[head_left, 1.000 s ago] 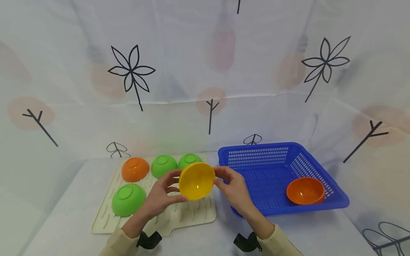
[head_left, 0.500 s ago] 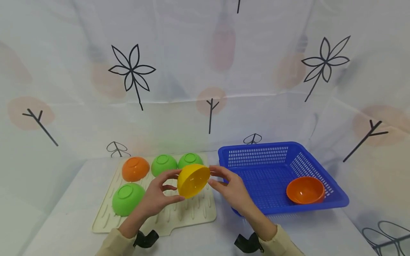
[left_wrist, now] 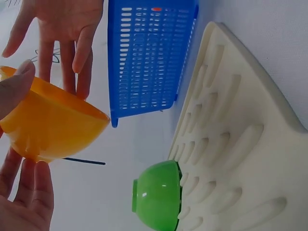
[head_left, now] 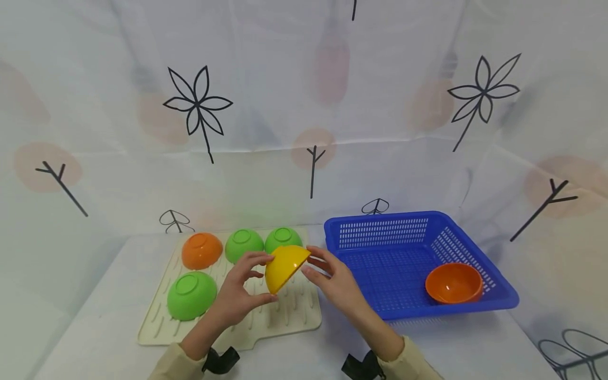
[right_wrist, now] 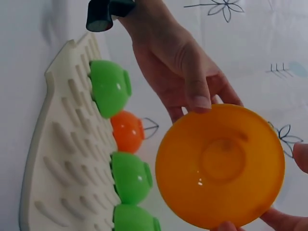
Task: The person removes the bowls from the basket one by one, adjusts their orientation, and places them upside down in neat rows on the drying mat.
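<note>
A yellow bowl [head_left: 285, 266] hangs tilted over the drying mat, its hollow side turned toward my right hand. My left hand [head_left: 237, 295] grips it from the left, thumb low at the rim and fingers at its base, as the left wrist view also shows. On the other side, my right hand [head_left: 339, 279] has its fingers loosely extended at the bowl's upper rim; in the left wrist view this hand [left_wrist: 67, 24] is spread, with fingertips overlapping the rim. Through the right wrist view I look into the bowl's glossy inside [right_wrist: 221, 163].
The cream drying mat [head_left: 294, 316] carries an upturned orange bowl [head_left: 201, 251] and upturned green bowls [head_left: 191, 295], two of them along its back edge. To the right stands a blue basket [head_left: 380, 264] with an orange bowl [head_left: 453, 283] upright inside.
The yellow bowl has turned from facing me to facing right and down. The right hand's fingers have loosened along its rim, while the left hand keeps its hold.
</note>
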